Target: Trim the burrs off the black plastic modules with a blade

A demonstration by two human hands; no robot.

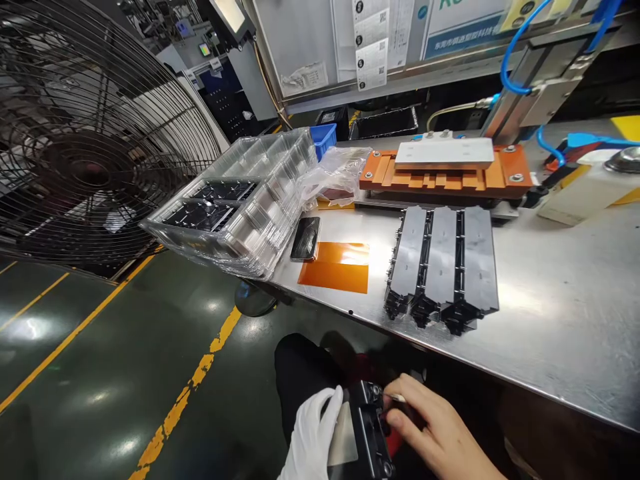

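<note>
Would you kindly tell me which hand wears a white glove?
The left hand, grasping the black plastic part; the right hand, at that part's other side, is bare.

White “东莞市…塑胶科技” lettering (467, 38) on the blue-banded poster (473, 15)
</note>
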